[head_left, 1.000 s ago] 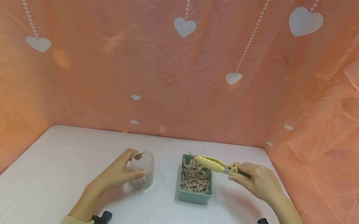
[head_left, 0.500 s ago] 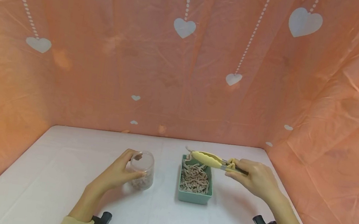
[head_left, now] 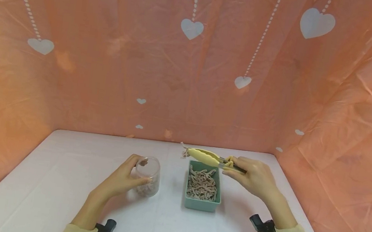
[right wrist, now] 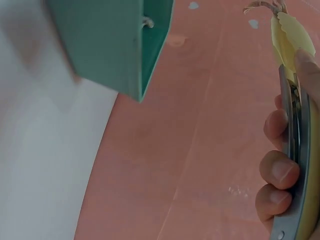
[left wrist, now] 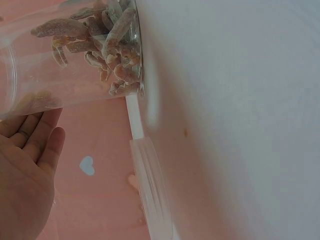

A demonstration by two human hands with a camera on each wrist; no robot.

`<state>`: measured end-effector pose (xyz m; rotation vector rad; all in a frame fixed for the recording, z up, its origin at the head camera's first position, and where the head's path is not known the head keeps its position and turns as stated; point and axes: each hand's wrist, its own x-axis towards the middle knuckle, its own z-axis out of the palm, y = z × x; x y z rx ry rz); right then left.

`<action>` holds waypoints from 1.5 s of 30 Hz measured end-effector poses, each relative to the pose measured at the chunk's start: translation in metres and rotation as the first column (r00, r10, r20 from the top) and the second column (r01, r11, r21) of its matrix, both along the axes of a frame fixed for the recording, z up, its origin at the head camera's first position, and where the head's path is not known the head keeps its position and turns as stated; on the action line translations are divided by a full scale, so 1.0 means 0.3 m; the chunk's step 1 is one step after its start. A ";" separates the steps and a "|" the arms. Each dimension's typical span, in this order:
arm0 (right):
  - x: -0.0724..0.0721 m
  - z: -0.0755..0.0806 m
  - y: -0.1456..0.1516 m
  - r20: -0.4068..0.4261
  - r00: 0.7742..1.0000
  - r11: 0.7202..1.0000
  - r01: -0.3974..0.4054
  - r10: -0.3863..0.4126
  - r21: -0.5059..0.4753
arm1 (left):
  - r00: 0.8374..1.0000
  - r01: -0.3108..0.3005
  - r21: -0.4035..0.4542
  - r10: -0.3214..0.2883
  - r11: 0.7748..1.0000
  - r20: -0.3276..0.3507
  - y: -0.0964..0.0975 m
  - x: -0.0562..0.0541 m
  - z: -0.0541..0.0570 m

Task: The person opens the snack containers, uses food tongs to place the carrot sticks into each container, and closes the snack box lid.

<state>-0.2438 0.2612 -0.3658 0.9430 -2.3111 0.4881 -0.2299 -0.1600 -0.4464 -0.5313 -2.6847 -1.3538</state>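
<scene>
My left hand (head_left: 122,179) holds a clear jar (head_left: 149,170) upright on the table, thumb on the near side and fingers behind. Brownish dried strips (left wrist: 117,37) fill the bottom part of the jar in the left wrist view. Gripped in my right hand (head_left: 256,177) are yellow-tipped metal tongs (head_left: 204,157), their tips pressed together. A small tuft of strips (head_left: 185,152) sticks out from the tongs' tips, raised above the back left corner of a green bin (head_left: 201,205). More greyish-brown strips (head_left: 202,185) lie inside this bin.
White cloth covers the table (head_left: 170,231). An orange curtain (head_left: 164,70) with white hearts encloses the back and sides. In the left wrist view, a translucent ridged piece (left wrist: 152,190) stands on the table beyond the jar.
The right hand has lifted the tongs and moved them left, carrying the strips up out of the bin and past its left edge. The left hand and jar have stayed still.
</scene>
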 end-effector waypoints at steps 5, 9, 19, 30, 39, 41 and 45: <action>-0.021 -0.002 -0.048 -0.027 0.999 0.999 -0.033 0.032 -0.013 | 1.000 -0.004 0.002 0.004 1.000 0.000 -0.001 0.001 0.000; -0.032 0.003 -0.087 0.000 0.999 0.999 -0.048 0.048 0.008 | 1.000 -0.005 0.008 0.005 1.000 0.015 -0.001 0.002 -0.001; -0.047 0.027 -0.178 0.082 0.995 0.994 -0.072 0.065 0.088 | 0.999 -0.013 -0.003 0.013 1.000 0.041 0.004 0.000 0.007; -0.072 0.025 -0.256 0.045 0.992 0.955 -0.124 0.116 0.269 | 0.997 -0.016 0.010 0.015 1.000 0.076 0.003 0.002 0.008; -0.077 0.020 -0.289 0.059 0.991 0.931 -0.134 0.121 0.340 | 0.996 -0.019 0.024 0.017 1.000 0.084 0.003 0.003 0.007; -0.077 0.020 -0.292 0.054 0.992 0.931 -0.128 0.117 0.342 | 0.996 -0.023 0.023 0.021 0.999 0.086 0.003 0.002 0.006; -0.078 0.021 -0.296 0.056 0.993 0.934 -0.120 0.108 0.337 | 0.997 -0.020 0.017 0.019 1.000 0.068 0.001 0.002 0.009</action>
